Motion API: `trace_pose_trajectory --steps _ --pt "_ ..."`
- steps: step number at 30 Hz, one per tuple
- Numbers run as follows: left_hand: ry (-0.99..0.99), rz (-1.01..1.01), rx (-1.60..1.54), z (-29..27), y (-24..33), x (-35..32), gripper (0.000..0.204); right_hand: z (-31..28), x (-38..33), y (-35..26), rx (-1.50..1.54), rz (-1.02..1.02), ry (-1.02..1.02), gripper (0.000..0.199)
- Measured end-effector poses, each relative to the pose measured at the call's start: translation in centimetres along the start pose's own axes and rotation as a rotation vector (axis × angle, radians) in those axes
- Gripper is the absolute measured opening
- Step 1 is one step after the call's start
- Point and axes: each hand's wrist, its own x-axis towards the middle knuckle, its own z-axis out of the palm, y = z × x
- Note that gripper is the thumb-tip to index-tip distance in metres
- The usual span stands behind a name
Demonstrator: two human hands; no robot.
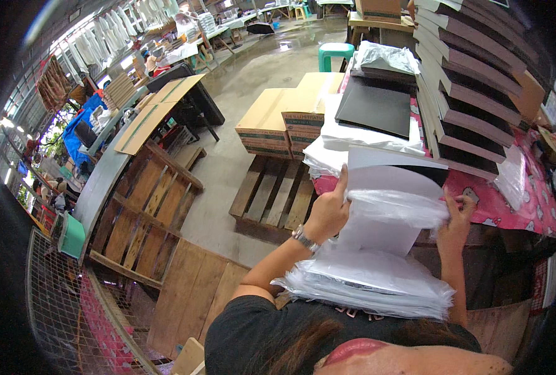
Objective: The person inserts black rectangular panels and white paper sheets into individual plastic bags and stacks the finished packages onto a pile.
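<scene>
A pale board with a black edge showing at its right lies partly inside a clear plastic bag in front of me. My left hand grips the bag's left edge, its index finger pointing up along the board. At the opposite edge my right hand pinches the plastic between thumb and fingers. Close to my body lies a thick stack of clear plastic bags. Just beyond the bag are white sheets, with a black board on top.
Tall staggered piles of black-and-grey boards rise at the right on a pink cloth. Cartons stand on a wooden pallet to the left. A green stool is beyond. Wooden crate-like slats and wire mesh lie farther left.
</scene>
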Motion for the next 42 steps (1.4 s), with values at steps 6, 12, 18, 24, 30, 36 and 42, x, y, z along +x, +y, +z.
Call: trace_pose_trajectory --steps 6,12,18,24,30,36,42 --pt "-0.216 -0.152 -0.463 -5.5 -0.9 -1.1 0.015 -3.9 0.8 0.2 0.966 0.420 -0.328 0.020" --pt "-0.100 -0.024 -0.630 -5.3 -1.0 -1.3 0.013 -2.9 -1.6 2.5 1.026 0.542 -0.362 0.045" --pt "0.085 0.281 -0.156 -4.4 -1.0 -2.8 0.016 -3.9 1.9 0.0 0.686 0.175 -0.655 0.051" --pt "-0.781 -0.552 -0.900 -3.6 -6.8 -1.4 0.024 -4.6 -1.9 2.2 1.157 0.565 -0.805 0.048" --pt "-0.825 -0.681 -0.783 8.9 -19.0 -3.7 0.039 1.5 -7.4 4.2 0.714 0.556 -0.876 0.044" --pt "-0.662 -0.816 -1.055 14.9 -23.6 -6.8 0.032 7.2 -9.5 11.0 -0.024 0.422 -1.144 0.038" --pt "0.422 -0.637 -1.203 4.1 -26.2 -4.6 0.012 2.6 -4.6 3.2 1.075 0.123 -1.382 0.044"
